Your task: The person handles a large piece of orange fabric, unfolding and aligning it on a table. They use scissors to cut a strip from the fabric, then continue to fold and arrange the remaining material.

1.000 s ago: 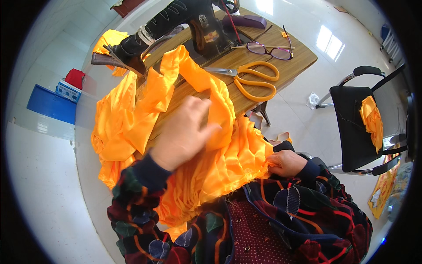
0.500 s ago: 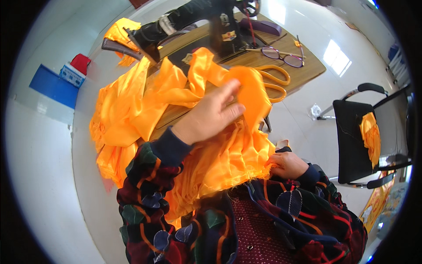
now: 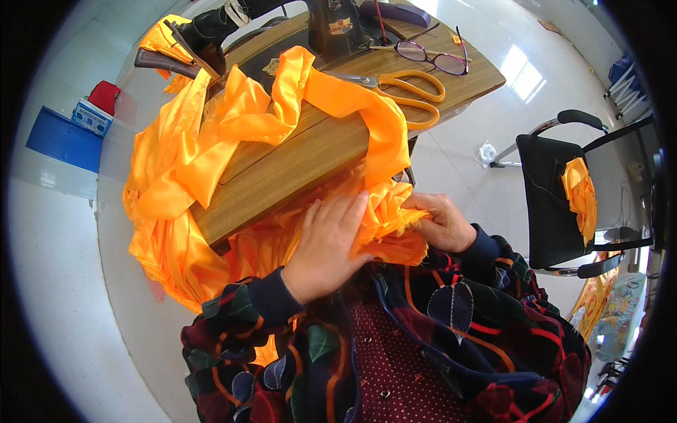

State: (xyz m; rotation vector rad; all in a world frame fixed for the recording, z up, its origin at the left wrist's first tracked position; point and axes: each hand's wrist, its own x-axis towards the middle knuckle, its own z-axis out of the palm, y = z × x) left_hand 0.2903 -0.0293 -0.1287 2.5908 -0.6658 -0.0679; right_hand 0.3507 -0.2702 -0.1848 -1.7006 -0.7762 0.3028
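Shiny orange-yellow satin cloth (image 3: 187, 169) drapes over the wooden sewing table and down into my lap. Its gathered, frayed edge (image 3: 396, 229) bunches up between my hands. My right hand (image 3: 446, 223) pinches that edge between thumb and fingers. Flat on the gathered folds lies my left hand (image 3: 330, 247), fingers stretched out and thumb pointing toward the edge. A smooth strip of the cloth loops across the tabletop and hangs down beside my hands. Orange-handled scissors (image 3: 405, 95) rest on the table beyond the strip.
A black sewing machine (image 3: 331, 28) stands on the wooden table (image 3: 296, 173). Purple-framed glasses (image 3: 450, 63) and a dark glasses case (image 3: 396, 13) lie at its far right. To the right, a black chair (image 3: 546, 211) holds another orange cloth piece (image 3: 580, 197). Boxes (image 3: 92, 116) sit far left.
My left hand has come down from above the cloth onto the gathered folds. The loose strip has dropped, uncovering the scissors and more tabletop. My right hand still grips the edge.
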